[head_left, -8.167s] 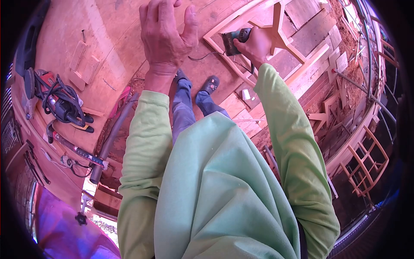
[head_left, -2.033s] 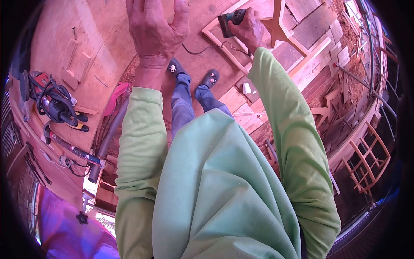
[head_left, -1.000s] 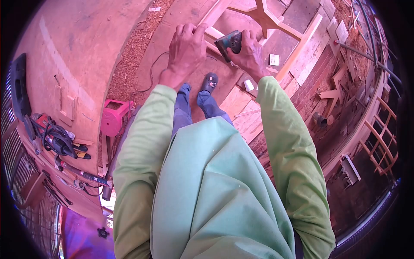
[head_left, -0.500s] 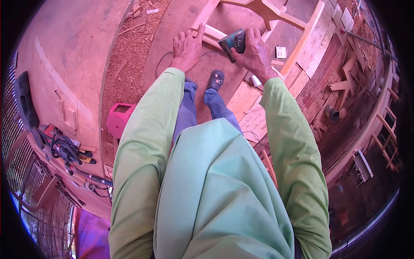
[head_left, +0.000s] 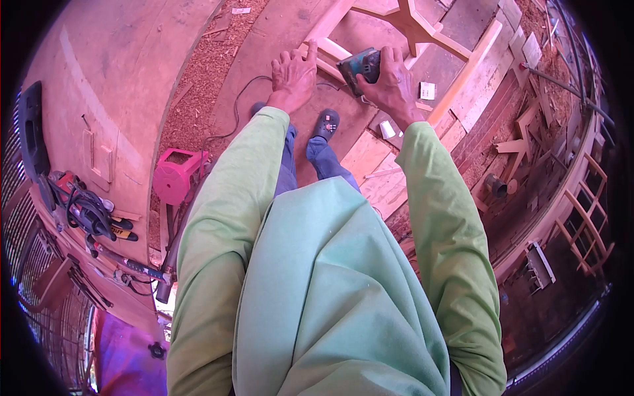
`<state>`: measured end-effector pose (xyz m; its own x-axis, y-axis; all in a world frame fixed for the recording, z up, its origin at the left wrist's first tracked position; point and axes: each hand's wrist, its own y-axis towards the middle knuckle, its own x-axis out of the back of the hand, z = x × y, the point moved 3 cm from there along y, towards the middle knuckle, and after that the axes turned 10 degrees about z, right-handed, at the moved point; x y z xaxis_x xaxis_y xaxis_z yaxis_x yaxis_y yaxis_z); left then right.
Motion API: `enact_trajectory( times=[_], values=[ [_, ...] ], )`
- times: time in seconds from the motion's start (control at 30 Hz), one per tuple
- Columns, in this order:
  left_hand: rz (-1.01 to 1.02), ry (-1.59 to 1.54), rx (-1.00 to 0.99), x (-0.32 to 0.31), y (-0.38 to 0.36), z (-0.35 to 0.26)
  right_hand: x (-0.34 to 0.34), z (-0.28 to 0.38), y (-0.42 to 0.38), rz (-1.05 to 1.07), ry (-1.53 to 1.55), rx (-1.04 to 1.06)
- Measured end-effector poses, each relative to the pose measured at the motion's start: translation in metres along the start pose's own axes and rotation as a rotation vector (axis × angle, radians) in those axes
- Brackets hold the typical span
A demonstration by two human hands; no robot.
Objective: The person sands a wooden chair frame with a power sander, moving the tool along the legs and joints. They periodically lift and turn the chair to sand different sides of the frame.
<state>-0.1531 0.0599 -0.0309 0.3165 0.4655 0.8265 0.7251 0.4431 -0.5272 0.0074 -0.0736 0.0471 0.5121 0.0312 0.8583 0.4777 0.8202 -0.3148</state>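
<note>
the right hand was closed around a dark green power sander, fingers wrapped over the top of its body, and the tool was pressed against a rail of the pale wooden frame lying on the floor ahead of the person's feet. the left hand lay open, palm down and fingers spread, resting on the near rail of the same frame just beside the sander; it gripped nothing. a thin black cord ran from the hands' area across the floor to the left. one dark shoe showed below the hands, between the two green sleeves. to the left, a pink plastic stool stood near a strip of sawdust. further left, on a plywood workbench, a corded power tool lay beside other hand tools. loose wood offcuts lay scattered at the right, well apart from the hands.
</note>
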Motion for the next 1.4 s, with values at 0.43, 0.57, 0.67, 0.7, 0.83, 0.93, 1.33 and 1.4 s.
enact_trajectory(
  times=[0.43,0.57,0.67,0.7,0.83,0.93,1.33,1.4],
  values=[
    [-0.995,-0.253,-0.128,0.189,-0.183,0.059,-0.012,0.043,0.055,0.033,0.017,0.087],
    [-1.108,-0.138,0.034,0.206,-0.200,0.109,-0.022,0.067,0.079,0.039,0.023,0.129],
    [-1.161,-0.155,0.067,0.199,-0.201,0.131,-0.021,0.087,0.094,0.058,-0.016,0.149],
    [-1.186,-0.209,0.033,0.196,-0.200,0.137,-0.019,0.094,0.098,0.055,-0.045,0.143],
    [-1.193,-0.280,0.004,0.189,-0.194,0.143,-0.019,0.093,0.114,0.029,-0.070,0.127],
    [-1.187,-0.286,0.026,0.192,-0.193,0.141,-0.014,0.084,0.101,0.044,-0.067,0.108],
    [-0.512,-1.040,-0.249,0.108,-0.160,-0.014,-0.006,0.045,0.031,0.085,0.013,0.019],
    [-0.442,-1.087,-0.224,0.069,-0.129,-0.044,-0.004,0.038,0.027,0.088,0.057,0.047]
  ],
)
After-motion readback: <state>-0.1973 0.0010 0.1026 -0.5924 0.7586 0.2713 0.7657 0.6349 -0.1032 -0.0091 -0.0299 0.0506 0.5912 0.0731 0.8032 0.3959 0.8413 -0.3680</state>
